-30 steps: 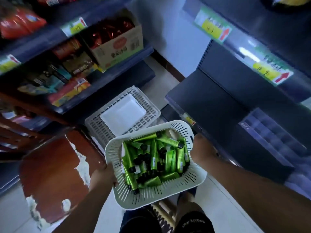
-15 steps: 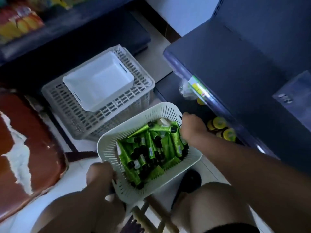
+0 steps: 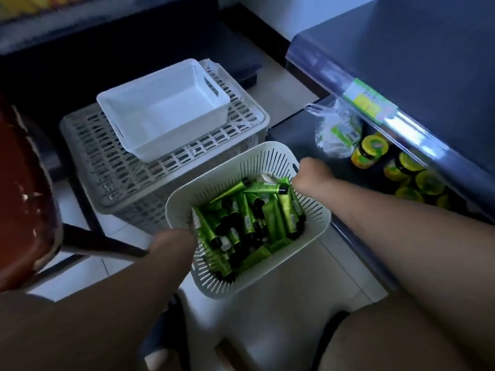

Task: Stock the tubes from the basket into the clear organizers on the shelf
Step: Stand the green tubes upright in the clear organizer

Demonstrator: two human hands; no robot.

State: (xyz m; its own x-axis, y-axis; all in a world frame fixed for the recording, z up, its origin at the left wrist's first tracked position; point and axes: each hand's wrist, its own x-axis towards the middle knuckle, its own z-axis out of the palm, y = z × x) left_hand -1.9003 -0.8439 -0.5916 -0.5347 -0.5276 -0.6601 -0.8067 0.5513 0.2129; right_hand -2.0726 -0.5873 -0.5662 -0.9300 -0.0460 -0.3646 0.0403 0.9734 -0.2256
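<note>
The basket (image 3: pixel 268 153) is sitting lower and closer to the bottom shelf (image 3: pixel 294 141) than half a second ago, and the view is tipping further down with it. More of the yellow-lidded jars (image 3: pixel 370 151) under the shelf edge is showing now. The clear plastic bag (image 3: pixel 334 131) beside them is coming into plain sight too.

The floor (image 3: pixel 281 303) is pale tile, running between dark shelving on both sides. A green and yellow price label (image 3: pixel 366 100) is hanging on the upper shelf's front strip. To the left, a grey slotted crate (image 3: pixel 107 167) is carrying an empty white bin (image 3: pixel 171 121). A worn red-brown seat (image 3: pixel 24 196) is filling the left edge.

The left hand (image 3: pixel 171 242) is curling round the basket's near-left rim, and the right hand (image 3: pixel 310 174) is gripping the far-right rim in a fist, as both were doing before. The green tubes (image 3: pixel 285 210) are lying heaped inside the basket. Whether the basket is touching the floor, I cannot tell.
</note>
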